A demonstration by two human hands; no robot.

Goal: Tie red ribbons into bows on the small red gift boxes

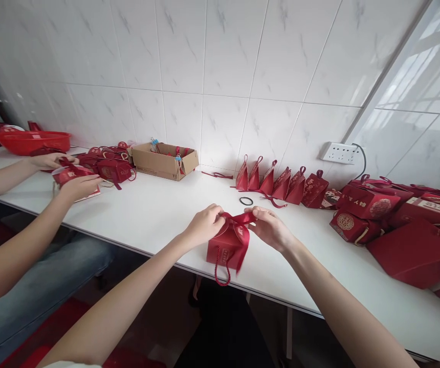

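A small red gift box (217, 251) stands at the table's front edge, its twisted cord handle (223, 282) hanging down over the edge. Across its top runs a shiny red ribbon (244, 219), crossed in the middle, with one tail falling down the right side. My left hand (205, 225) is closed in a pinch on the ribbon at the box's upper left. On the other side, my right hand (268, 225) pinches the ribbon between thumb and fingers. The fingertips partly hide the ribbon ends.
Behind the box lies a black ring (246, 201), near a row of red pointed boxes (266, 180). More red boxes (373, 202) are piled at right. An open cardboard box (158, 162) stands by the wall. At left, a co-worker's hands (80, 185) handle another red box; a red basin (31, 142) sits beyond.
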